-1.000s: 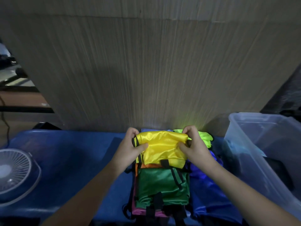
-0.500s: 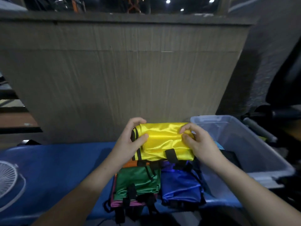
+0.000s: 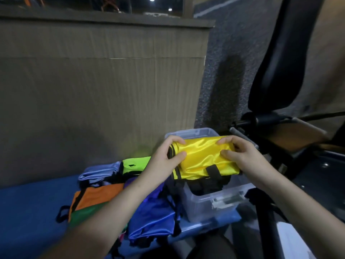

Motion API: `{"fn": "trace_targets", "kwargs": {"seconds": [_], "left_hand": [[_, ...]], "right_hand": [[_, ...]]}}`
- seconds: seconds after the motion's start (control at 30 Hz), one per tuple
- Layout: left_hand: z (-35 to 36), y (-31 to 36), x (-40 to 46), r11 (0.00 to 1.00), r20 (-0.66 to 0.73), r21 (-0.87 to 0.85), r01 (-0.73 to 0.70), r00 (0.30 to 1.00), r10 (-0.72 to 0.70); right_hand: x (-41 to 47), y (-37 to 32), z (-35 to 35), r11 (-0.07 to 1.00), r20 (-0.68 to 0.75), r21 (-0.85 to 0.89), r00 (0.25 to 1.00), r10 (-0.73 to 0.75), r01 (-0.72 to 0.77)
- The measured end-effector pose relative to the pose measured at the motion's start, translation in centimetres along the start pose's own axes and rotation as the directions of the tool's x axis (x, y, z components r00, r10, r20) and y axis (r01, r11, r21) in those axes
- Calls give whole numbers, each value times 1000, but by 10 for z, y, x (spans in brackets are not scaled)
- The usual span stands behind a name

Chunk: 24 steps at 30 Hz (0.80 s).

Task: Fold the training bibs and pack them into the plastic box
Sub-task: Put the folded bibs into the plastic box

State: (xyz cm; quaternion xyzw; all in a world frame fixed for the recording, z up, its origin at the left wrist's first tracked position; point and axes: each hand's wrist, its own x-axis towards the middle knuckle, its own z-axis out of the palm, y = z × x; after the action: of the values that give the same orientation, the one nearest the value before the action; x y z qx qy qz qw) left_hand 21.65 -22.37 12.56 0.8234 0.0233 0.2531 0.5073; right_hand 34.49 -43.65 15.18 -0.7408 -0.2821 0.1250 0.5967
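Observation:
A folded yellow bib (image 3: 202, 161) with black trim hangs just above the open clear plastic box (image 3: 209, 204). My left hand (image 3: 166, 157) pinches its left end, and my right hand (image 3: 240, 154) grips its right end. Dark fabric lies inside the box under the yellow bib. To the left on the blue surface lie other bibs: an orange one (image 3: 97, 195), a blue one (image 3: 153, 215), a neon green one (image 3: 134, 163), a pale blue one (image 3: 99, 172) and a dark green one (image 3: 82, 215) partly hidden by my left forearm.
A tall brown panel (image 3: 97, 86) stands right behind the blue surface (image 3: 31, 208). A black office chair (image 3: 291, 71) is at the right, close to the box. Grey carpet shows beyond it.
Both hands have carried the folded yellow bib from above the pile rightward to over the plastic box. The view has swung right with them.

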Motion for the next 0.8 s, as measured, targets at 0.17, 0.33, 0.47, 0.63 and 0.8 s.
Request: {"fn": "trace_targets", "kwargs": {"seconds": [0.17,0.33,0.47,0.63,0.8], "left_hand": [[27,-13,20,994,58,93,58,996,-63],[35,-37,15,744,-11,664,74,996,-89],[27,-36,9,829,-19,548,112,992,-121],[6,-29,-7,884,-97,451,122,991,-87],[-33,-22,-36,910,-122,392,136,988,-95]], "right_hand": [[17,24,-24,984,-21,-177,1000,14,-17],[20,53,-28,874,27,-486,999,32,-14],[13,51,-16,895,48,-445,999,1,20],[3,32,8,928,107,-362,993,-47,83],[-9,6,51,944,162,-287,980,-118,161]]}}
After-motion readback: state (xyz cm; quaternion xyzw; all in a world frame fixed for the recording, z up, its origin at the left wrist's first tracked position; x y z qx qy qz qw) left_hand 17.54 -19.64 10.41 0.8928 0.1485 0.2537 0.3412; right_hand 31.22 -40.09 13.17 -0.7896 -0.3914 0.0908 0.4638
